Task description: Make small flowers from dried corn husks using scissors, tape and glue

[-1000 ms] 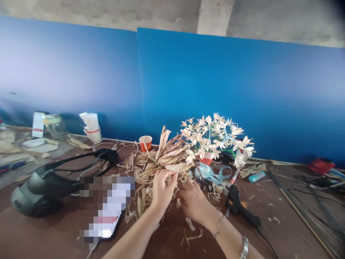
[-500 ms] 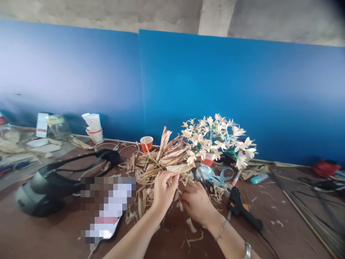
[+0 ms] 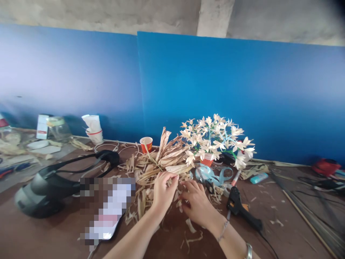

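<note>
My left hand [image 3: 165, 190] is closed in a pinch at the near side of a heap of dry corn husks [image 3: 172, 153]. Whatever lies between its thumb and fingertips is too small to make out. Just to its right, my right hand [image 3: 198, 205] has its thumb and fingers apart, and I see nothing in them. Pale husk scraps [image 3: 191, 225] lie on the table beneath both hands. Behind the right hand, cream husk-like flowers [image 3: 207, 144] on green and blue stems stand in a red and white cup [image 3: 207, 159].
A black glue gun [image 3: 242, 210] with a cord lies right of my right hand, near blue ribbon [image 3: 207, 174] and a turquoise tube [image 3: 259, 178]. On the left are a phone [image 3: 111, 210] and a black headset [image 3: 40, 194]. A red paper cup [image 3: 146, 145] stands by the blue panel [image 3: 215, 82].
My right hand's fingers have spread, and the hand has shifted slightly. The left hand keeps its pinch in nearly the same place.
</note>
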Motion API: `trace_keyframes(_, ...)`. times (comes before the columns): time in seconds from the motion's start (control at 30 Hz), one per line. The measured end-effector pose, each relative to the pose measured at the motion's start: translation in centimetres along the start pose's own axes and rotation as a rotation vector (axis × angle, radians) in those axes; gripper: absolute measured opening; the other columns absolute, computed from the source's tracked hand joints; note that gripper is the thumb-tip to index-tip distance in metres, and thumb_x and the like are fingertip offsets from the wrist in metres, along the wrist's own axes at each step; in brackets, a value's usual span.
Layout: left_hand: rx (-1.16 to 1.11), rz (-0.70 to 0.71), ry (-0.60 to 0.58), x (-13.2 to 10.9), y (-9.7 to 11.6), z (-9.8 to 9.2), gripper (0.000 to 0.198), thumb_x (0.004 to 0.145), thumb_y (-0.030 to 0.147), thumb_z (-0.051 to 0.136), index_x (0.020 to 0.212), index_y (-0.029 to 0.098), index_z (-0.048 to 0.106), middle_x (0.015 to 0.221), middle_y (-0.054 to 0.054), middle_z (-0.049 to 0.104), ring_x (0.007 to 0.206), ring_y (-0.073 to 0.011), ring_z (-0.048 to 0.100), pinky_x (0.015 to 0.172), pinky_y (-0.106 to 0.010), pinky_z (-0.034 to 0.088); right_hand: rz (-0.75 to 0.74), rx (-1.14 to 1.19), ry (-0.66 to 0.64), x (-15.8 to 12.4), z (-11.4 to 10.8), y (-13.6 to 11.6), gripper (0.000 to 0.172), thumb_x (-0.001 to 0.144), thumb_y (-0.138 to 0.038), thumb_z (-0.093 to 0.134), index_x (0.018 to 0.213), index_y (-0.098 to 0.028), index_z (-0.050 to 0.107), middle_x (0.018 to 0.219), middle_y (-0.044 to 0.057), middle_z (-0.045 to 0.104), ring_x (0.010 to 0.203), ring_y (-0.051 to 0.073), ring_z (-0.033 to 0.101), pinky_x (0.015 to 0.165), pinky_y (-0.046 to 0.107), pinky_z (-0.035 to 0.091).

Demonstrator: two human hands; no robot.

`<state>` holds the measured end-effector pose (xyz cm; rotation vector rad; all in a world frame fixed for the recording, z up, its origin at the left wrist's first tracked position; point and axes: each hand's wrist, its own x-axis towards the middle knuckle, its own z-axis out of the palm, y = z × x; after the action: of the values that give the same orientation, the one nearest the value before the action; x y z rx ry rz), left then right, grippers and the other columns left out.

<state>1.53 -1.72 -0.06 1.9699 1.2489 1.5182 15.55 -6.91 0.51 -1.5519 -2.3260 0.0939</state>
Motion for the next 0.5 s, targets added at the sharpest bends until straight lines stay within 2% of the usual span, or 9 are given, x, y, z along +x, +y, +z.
trace_keyframes(0.1, -0.001, -0.003, -0.003, 0.02, 0.06, 0.01, 0.014, 0.078, 0.022, 0.051, 0.070, 0.019, 0.062, 0.072, -0.002, 0.064, 0.073, -0.0172, 0.057, 0.069, -0.029, 0.044, -0.013, 0.010, 0.025, 0.01, 0.01, 0.00, 0.024, 0.069, -0.016, 0.057, 0.091, -0.024, 0.062, 0.124, 0.004, 0.046, 0.123, 0.023, 0.026, 0.098, 0.040, 0.021)
trace_keyframes(0.27, -0.006, 0.010, -0.007, -0.03, 0.17, -0.07, 0.016, 0.079, 0.023, 0.049, 0.069, 0.019, 0.062, 0.073, -0.003, 0.065, 0.073, -0.0176, 0.057, 0.070, -0.030, 0.044, -0.040, -0.006, 0.021, -0.12, -0.19, -0.01, 0.018, 0.070, -0.015, 0.055, 0.085, -0.021, 0.061, 0.127, 0.005, 0.044, 0.126, 0.023, 0.024, 0.103, 0.042, 0.016)
trace_keyframes(0.4, -0.011, 0.007, -0.027, -0.07, 0.10, -0.03, 0.016, 0.079, 0.022, 0.049, 0.070, 0.019, 0.061, 0.073, -0.003, 0.064, 0.074, -0.0180, 0.056, 0.071, -0.031, 0.044, -0.067, -0.023, 0.012, -0.18, 0.07, -0.06, 0.019, 0.070, -0.012, 0.052, 0.084, -0.021, 0.060, 0.131, 0.004, 0.040, 0.130, 0.022, 0.017, 0.105, 0.044, 0.007)
trace_keyframes(0.5, 0.004, -0.003, -0.029, -0.04, 0.01, 0.06, 0.014, 0.078, 0.023, 0.050, 0.070, 0.019, 0.061, 0.073, -0.003, 0.064, 0.074, -0.0181, 0.056, 0.070, -0.030, 0.043, -0.072, -0.011, 0.028, -0.11, 0.29, -0.14, 0.019, 0.069, -0.009, 0.050, 0.082, -0.020, 0.059, 0.131, 0.003, 0.041, 0.130, 0.022, 0.015, 0.106, 0.044, 0.006)
